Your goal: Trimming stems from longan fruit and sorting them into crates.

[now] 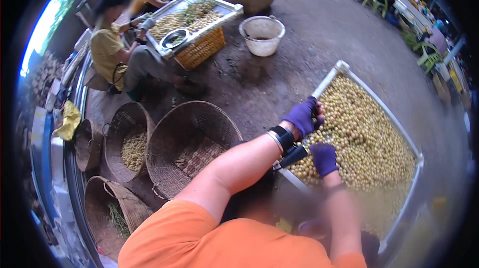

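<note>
A rough, open-sided fruit-sorting workshop, this! Small round yellowish fruit point(369, 133) fills a white-framed tray point(420, 159), and over there a co-worker point(107, 51) sits at a second tray point(232, 12) propped on an orange crate point(202, 50)! Woven baskets point(162, 148) crowd the bare grey floor point(312, 33), daylight point(42, 36) blazes in at left, and green chairs point(430, 59) line the far right, more people point(438, 39) among them!

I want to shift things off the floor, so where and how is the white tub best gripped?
The white tub is probably best taken by its rim, at two opposite sides, coming from the near side and above: it stands upright, its walls flare toward the rim, and the orange crate stands to its left.
</note>
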Motion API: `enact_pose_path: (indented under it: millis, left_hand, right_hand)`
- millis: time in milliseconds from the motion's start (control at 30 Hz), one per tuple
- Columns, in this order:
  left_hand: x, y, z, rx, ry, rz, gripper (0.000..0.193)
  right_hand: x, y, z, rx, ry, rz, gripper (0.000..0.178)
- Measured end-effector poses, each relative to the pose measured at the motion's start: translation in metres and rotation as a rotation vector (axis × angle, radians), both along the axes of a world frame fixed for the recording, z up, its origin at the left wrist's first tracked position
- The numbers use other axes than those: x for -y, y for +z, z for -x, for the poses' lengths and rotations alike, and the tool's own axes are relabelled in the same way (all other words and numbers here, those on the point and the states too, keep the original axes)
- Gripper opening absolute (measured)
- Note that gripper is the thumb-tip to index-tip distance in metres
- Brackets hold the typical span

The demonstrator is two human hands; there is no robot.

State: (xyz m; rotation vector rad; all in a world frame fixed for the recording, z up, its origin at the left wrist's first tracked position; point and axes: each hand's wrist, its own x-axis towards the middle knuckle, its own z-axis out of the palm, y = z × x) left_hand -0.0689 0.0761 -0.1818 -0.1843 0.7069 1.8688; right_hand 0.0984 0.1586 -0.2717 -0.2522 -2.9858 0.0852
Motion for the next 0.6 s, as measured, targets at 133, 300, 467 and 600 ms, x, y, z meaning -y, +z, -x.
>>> enact_pose_path:
  millis: [133, 300, 467, 600]
  left_hand:
    - [-0.001, -0.012, 0.002, -0.568, 0.09, -0.086, 0.027]
    - [0.003, -0.008, -0.004, -0.134, -0.002, -0.018, 0.029]
    - [0.002, -0.01, -0.005, -0.345, -0.019, -0.022, 0.031]
    - [0.002, -0.01, -0.002, -0.074, 0.025, -0.059, 0.034]
  right_hand:
    - [0.004, -0.003, -0.001, 0.055, -0.01, -0.112, 0.011]
    - [0.001, -0.009, 0.002, 0.132, -0.039, -0.129, 0.009]
    - [0.002, -0.007, 0.002, 0.086, -0.003, -0.075, 0.008]
    - [0.002, -0.011, -0.001, 0.141, -0.072, -0.075, 0.009]
